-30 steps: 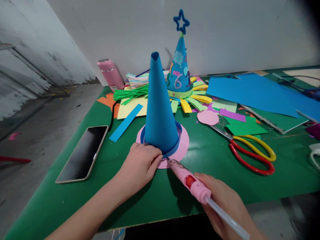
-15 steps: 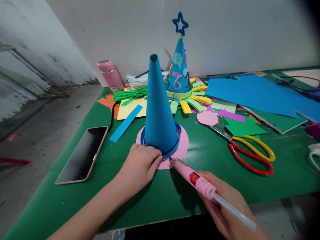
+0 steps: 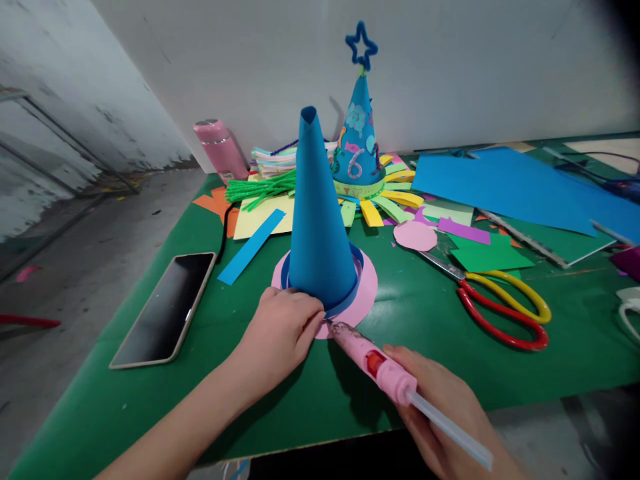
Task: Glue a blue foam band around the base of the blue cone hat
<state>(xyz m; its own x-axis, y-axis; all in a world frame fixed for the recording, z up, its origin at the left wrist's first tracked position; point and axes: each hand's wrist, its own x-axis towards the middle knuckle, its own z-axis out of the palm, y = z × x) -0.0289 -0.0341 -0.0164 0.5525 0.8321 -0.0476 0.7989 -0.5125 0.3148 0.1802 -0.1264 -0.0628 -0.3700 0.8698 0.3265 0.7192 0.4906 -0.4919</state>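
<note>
A blue paper cone [image 3: 320, 220] stands upright on a pink paper ring [image 3: 367, 287], with a blue paper band [image 3: 354, 293] around its base. My left hand [image 3: 287, 323] is closed at the front of the base, fingers pinching the band; the fingertips are partly hidden. In my right hand [image 3: 445, 407] is a pink hot glue gun [image 3: 367, 357] with a clear glue stick out of its back. Its nozzle points at the seam between band and ring, just right of my left fingertips.
Scissors [image 3: 500, 307] lie to the right beside a pink paper circle [image 3: 416, 236]. A phone [image 3: 165, 310] lies at the left. Behind stand a decorated party hat [image 3: 357, 147], green pipe cleaners [image 3: 263, 189] and a pink bottle [image 3: 220, 150]. Blue paper sheets [image 3: 500, 190] cover the back right.
My right hand has moved the glue gun a little to the left along the band's front edge, closer to my left fingers. My left hand and the cone stay in place.
</note>
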